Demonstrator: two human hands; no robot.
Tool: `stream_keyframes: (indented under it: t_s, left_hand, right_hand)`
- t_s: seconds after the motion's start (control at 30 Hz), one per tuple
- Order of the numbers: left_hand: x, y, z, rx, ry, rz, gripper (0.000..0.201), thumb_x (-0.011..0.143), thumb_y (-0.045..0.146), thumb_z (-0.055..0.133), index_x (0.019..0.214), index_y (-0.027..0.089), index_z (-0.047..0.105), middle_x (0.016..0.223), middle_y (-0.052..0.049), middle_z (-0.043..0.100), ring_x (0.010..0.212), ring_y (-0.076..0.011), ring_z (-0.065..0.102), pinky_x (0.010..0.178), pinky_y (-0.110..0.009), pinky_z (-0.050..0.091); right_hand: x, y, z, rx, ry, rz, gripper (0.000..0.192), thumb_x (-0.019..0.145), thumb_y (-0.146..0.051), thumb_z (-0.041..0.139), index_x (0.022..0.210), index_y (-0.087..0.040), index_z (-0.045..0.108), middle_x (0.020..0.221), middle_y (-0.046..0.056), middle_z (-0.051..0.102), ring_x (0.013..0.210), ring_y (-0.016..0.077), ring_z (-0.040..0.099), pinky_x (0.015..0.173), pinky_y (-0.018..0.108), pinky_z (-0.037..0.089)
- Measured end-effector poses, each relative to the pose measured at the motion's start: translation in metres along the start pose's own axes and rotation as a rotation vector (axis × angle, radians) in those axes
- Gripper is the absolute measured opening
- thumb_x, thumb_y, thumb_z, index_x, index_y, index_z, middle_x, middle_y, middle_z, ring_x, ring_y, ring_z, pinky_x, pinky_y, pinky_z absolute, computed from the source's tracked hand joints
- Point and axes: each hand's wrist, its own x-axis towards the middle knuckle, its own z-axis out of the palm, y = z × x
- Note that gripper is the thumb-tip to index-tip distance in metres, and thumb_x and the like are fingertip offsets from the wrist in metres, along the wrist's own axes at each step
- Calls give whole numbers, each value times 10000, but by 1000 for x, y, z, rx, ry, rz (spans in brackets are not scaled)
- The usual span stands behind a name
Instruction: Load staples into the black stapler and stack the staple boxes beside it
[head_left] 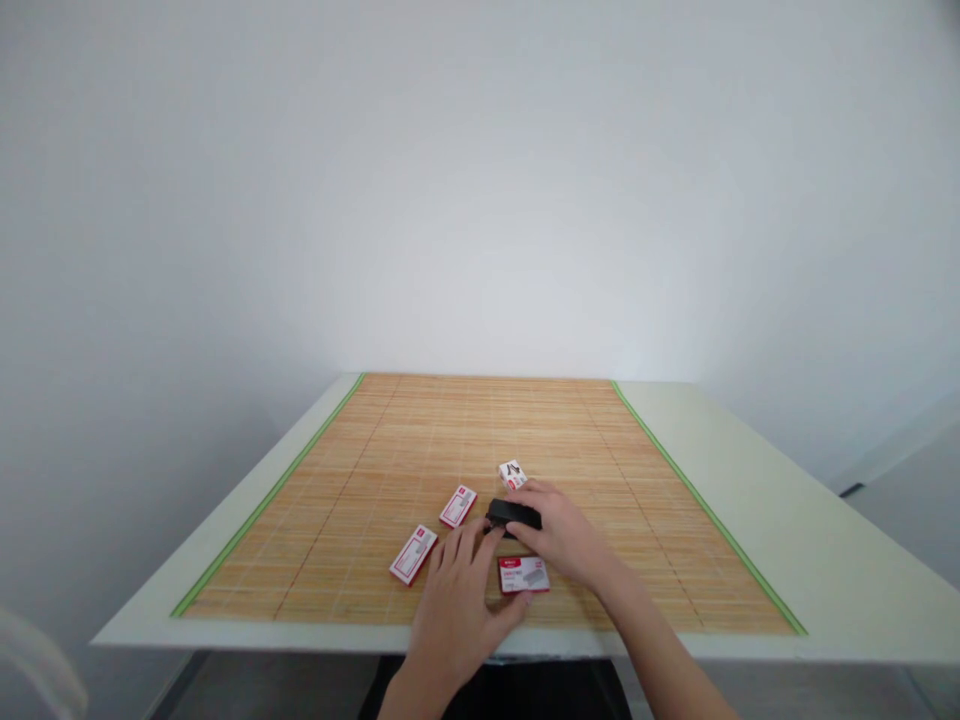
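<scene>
A black stapler (516, 514) lies on the bamboo mat, and my right hand (556, 527) grips its rear end from the right. My left hand (459, 598) is in front of it to the left, thumb and fingers spread. Its fingertips reach the stapler's left end; whether they press on it I cannot tell. Just below the stapler lies a red-and-white staple box (524, 574), with my left thumb at its lower edge. Another small white box (513, 473) with a dark picture sits behind my right fingers, partly hidden.
Two more red-and-white boxes lie to the left, one farther back (458, 506) and one nearer (413, 555). Under everything is a green-edged bamboo mat (480, 420) on a white table (750, 500). A plain wall (480, 200) rises behind the table.
</scene>
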Motion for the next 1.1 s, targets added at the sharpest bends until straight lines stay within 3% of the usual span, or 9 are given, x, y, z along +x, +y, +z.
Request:
stream_keyframes:
  t_s: [0.1, 0.23, 0.37, 0.5, 0.57, 0.63, 0.77, 0.87, 1.1]
  left_hand:
    - [-2, 1, -4, -20, 8, 10, 626, 827, 418, 754, 1415, 368, 544, 1487, -75, 505, 1363, -361, 458, 1131, -554, 373]
    - [-1, 4, -9, -84, -83, 38, 378, 871, 288, 663, 1242, 353, 627, 1262, -39, 643, 1178, -297, 573, 993, -450, 460]
    - [0, 5, -3, -59, -27, -30, 550, 828, 235, 648, 1365, 304, 551, 1227, -53, 676, 1135, -302, 598, 997, -460, 440]
    - [1, 4, -3, -27, -29, -100, 531, 816, 363, 719, 1327, 291, 592, 1233, -62, 692, 1148, -318, 609, 1043, -479, 411]
    - [3, 0, -10, -72, -96, -109, 661, 730, 450, 815, 1330, 281, 595, 1267, -72, 686, 1155, -330, 614, 1049, -477, 415]
    - [6, -5, -19, -130, -190, -111, 749, 673, 460, 863, 1348, 281, 590, 1248, -71, 693, 1114, -320, 634, 1016, -455, 443]
    - [15, -4, -26, -173, -256, -63, 641, 697, 450, 857, 1283, 313, 638, 1208, -47, 680, 1107, -294, 621, 981, -412, 454]
    - [23, 6, -18, -179, -244, -6, 635, 665, 492, 885, 1237, 334, 657, 1214, -31, 650, 1151, -294, 586, 982, -400, 445]
    - [34, 20, 1, -195, -235, 47, 633, 629, 477, 908, 1198, 330, 672, 1154, -23, 631, 1099, -279, 576, 957, -392, 444]
  right_hand:
    - [-3, 5, -2, 28, -14, -13, 322, 846, -188, 698, 1154, -249, 772, 1180, 69, 714, 1147, 258, 616, 1058, 407, 446]
    - [-20, 17, -16, 51, 9, 28, 375, 849, -181, 633, 1198, -242, 756, 1162, 73, 711, 1092, 249, 627, 998, 384, 470]
    - [-47, 34, -21, 17, 101, 211, 298, 884, -350, 649, 1124, -214, 761, 958, 54, 699, 856, 221, 626, 760, 321, 477]
    - [-72, 48, -14, 93, 122, 388, 472, 914, -555, 623, 1181, -180, 731, 738, 4, 618, 686, 188, 561, 633, 293, 410]
    - [-83, 50, -10, 148, 109, 419, 525, 920, -591, 608, 1223, -176, 715, 698, -13, 571, 664, 180, 538, 620, 289, 396]
    - [-92, 48, -9, 196, 80, 410, 531, 907, -567, 641, 1275, -187, 686, 704, -21, 556, 672, 177, 532, 621, 284, 396]
    - [-103, 34, -8, 301, -58, 365, 493, 834, -412, 741, 1278, -215, 656, 772, -19, 595, 691, 168, 548, 619, 267, 416]
    - [-103, 27, -6, 321, -99, 318, 427, 823, -318, 723, 1231, -212, 655, 807, -17, 618, 705, 165, 566, 634, 263, 434]
    - [-101, 32, 2, 230, -53, 292, 278, 832, -242, 673, 1107, -201, 678, 740, -36, 599, 661, 151, 555, 601, 247, 404]
